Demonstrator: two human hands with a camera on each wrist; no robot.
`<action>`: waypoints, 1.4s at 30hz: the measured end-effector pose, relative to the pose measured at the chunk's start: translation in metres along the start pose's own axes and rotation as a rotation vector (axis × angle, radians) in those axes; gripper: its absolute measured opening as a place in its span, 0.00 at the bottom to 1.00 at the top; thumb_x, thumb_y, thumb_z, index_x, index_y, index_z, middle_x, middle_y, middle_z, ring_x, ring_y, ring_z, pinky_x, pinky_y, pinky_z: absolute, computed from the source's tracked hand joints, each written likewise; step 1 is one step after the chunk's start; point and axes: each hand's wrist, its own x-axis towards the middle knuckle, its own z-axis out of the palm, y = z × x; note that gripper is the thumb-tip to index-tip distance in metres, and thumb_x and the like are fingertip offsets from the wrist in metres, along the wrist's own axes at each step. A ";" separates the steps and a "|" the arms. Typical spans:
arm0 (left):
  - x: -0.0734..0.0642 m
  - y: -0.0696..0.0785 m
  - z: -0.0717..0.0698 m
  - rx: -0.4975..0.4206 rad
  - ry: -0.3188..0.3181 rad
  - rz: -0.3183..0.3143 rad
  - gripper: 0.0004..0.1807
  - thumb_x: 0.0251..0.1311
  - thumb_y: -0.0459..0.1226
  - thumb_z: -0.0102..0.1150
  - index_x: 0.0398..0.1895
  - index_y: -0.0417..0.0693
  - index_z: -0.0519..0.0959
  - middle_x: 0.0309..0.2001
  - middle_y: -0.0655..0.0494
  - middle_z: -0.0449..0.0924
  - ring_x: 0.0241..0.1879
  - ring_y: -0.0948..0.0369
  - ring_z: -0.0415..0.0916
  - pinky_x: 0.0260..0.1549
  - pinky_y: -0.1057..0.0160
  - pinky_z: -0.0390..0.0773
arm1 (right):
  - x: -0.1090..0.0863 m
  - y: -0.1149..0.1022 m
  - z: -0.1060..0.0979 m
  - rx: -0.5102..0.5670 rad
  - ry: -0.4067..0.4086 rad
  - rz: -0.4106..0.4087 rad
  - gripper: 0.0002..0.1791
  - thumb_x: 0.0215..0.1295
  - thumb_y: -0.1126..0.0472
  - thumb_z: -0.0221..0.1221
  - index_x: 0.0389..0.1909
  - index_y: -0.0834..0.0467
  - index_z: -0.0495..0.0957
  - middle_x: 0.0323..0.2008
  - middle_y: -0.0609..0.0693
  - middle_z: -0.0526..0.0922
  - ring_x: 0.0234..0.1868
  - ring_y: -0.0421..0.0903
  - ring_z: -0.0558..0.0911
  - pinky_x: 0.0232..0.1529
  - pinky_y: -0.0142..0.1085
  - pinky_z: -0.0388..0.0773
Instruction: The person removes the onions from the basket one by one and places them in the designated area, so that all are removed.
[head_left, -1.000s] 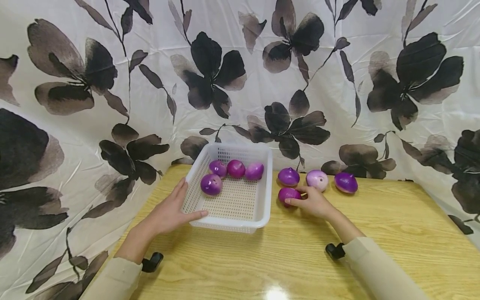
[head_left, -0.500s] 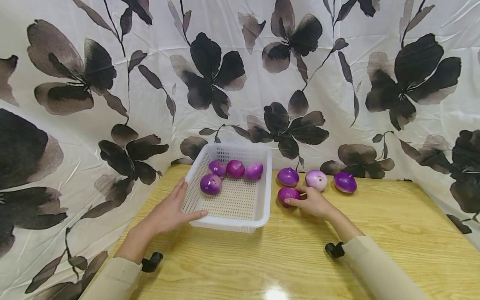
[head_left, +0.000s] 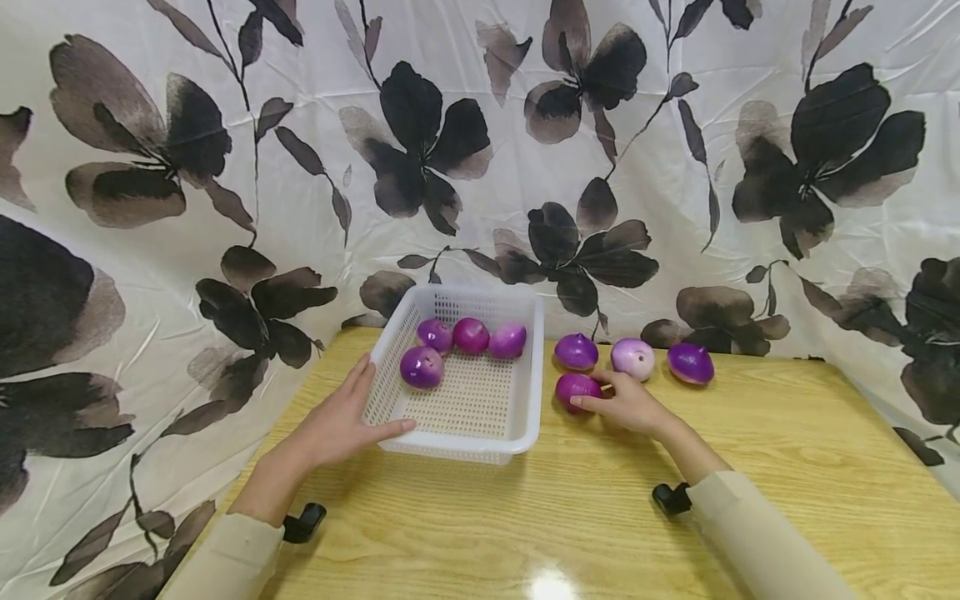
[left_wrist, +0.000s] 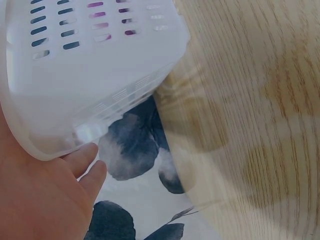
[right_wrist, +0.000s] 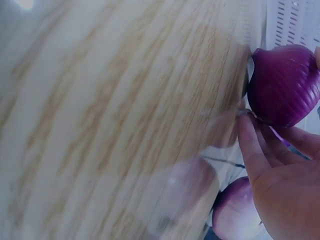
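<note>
A white perforated plastic basket (head_left: 527, 400) stands on the wooden table with several purple onions (head_left: 422, 367) inside. My left hand (head_left: 337, 427) holds its near left corner, thumb over the front rim and fingers along the outer left side. In the left wrist view, fingertips (left_wrist: 92, 172) show below the basket's edge. Right of the basket, my right hand (head_left: 628, 404) grips a purple onion (head_left: 576, 392) between thumb and fingers. The right wrist view shows this ridged onion (right_wrist: 284, 85) close up, with fingers under it; the thumb is mostly out of frame.
Behind the gripped onion, a row holds a purple onion (head_left: 576, 352), a paler onion (head_left: 633, 359) and another purple onion (head_left: 691, 364). A floral cloth (head_left: 450, 167) hangs along the back and left of the table (head_left: 465, 533).
Both hands, the basket and the onions stay where they were. Only a slight shift of the head view shows.
</note>
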 end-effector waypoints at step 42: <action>0.000 0.000 0.001 -0.010 -0.001 -0.014 0.69 0.39 0.77 0.48 0.74 0.42 0.37 0.74 0.49 0.27 0.70 0.40 0.43 0.61 0.37 0.54 | -0.033 -0.013 -0.026 -0.038 -0.011 -0.093 0.36 0.59 0.50 0.64 0.61 0.69 0.66 0.57 0.65 0.72 0.50 0.61 0.76 0.48 0.46 0.78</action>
